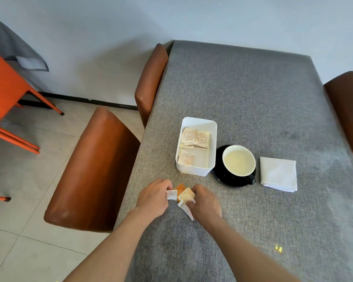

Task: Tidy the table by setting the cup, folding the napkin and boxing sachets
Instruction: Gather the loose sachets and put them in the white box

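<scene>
Folded napkin (278, 173), cup (239, 161) on saucer, sachets (195, 138) in box (192, 171)

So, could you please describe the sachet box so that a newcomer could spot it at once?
On the grey cloth-covered table, look just left of the black saucer carrying the white-lined cup. The white rectangular plastic box stands there, the only open container, with paper sachets inside.

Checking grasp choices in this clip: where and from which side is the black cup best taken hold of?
By its handle, coming from the near side with the right hand. The cup sits upright on the saucer with liquid in it, and the handle points toward the person. The white box stands close on its left, so that side is tight.
</scene>
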